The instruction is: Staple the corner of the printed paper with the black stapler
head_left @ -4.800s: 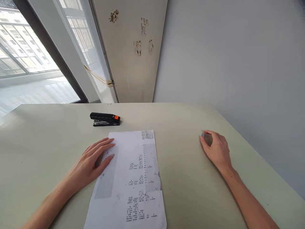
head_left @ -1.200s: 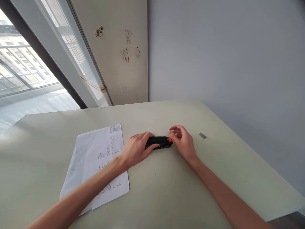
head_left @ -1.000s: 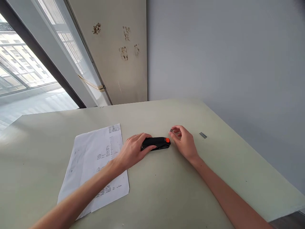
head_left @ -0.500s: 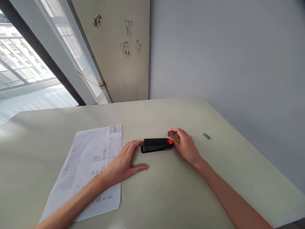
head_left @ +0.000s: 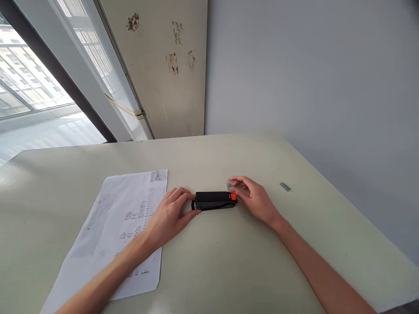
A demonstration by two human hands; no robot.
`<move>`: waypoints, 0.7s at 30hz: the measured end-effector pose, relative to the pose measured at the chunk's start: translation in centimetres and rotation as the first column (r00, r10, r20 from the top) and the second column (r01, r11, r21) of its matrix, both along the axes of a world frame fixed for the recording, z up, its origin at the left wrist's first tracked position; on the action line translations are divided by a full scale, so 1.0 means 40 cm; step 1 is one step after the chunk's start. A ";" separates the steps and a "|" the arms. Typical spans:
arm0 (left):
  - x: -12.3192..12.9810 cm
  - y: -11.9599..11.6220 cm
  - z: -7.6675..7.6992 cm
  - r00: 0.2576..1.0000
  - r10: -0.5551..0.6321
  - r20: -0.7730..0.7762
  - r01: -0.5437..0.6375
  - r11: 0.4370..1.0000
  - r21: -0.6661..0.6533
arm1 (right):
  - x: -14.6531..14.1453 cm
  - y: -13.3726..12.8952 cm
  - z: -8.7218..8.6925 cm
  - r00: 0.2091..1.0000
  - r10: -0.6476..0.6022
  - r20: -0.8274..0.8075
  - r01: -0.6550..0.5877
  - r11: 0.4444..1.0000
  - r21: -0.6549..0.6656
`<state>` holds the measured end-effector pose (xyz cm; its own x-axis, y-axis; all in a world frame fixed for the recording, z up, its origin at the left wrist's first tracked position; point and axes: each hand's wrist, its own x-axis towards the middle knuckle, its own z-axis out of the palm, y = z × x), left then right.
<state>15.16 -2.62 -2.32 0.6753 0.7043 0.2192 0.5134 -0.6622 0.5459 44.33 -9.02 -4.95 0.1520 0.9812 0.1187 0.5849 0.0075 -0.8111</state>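
A black stapler [head_left: 212, 197] with an orange-red tab at its right end lies on the tabletop. My left hand [head_left: 173, 213] grips its left end, thumb along the near side and fingers on the far side. At the other end, my right hand [head_left: 253, 198] pinches a small grey strip of staples [head_left: 228, 186] between thumb and fingers, just behind the orange-red tab. Part of that strip is hidden by the fingertips. A second grey strip of staples [head_left: 285, 186] lies flat to the right of my right hand.
Printed paper [head_left: 98, 244] lies on the left of the pale table [head_left: 242, 270], partly under my left forearm. A grey wall [head_left: 310, 65] borders the table's back and right. Behind, a stained beige panel [head_left: 157, 96] stands beside a window [head_left: 29, 69].
My left thumb and fingers have closed on the stapler's left end; the thumb was apart from it before. The stapler has shifted slightly left. My right hand keeps its pinch on the staples.
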 end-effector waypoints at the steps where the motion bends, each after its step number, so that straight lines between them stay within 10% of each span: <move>1: -0.001 -0.001 0.000 1.000 0.003 -0.001 -0.003 1.000 -0.001 | -0.002 -0.002 0.004 1.000 -0.005 -0.021 0.005 1.000 0.002; 21: -0.037 0.011 -0.019 1.000 -0.001 0.027 0.000 1.000 0.018 | -0.035 -0.023 -0.018 1.000 0.020 0.024 -0.020 1.000 0.009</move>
